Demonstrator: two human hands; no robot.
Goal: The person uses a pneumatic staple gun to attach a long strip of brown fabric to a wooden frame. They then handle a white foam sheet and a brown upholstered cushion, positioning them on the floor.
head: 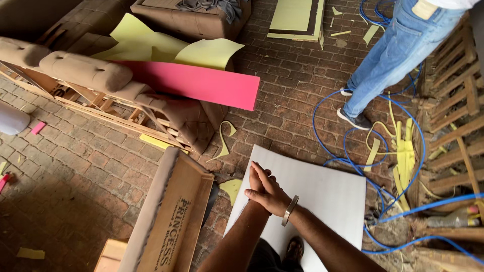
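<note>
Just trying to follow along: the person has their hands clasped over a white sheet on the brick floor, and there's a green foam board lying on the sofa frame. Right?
Not quite: the board on the sofa frame is pink, not green, as the head view shows. The rest holds: hands clasped over the white sheet on the brick floor.
</note>
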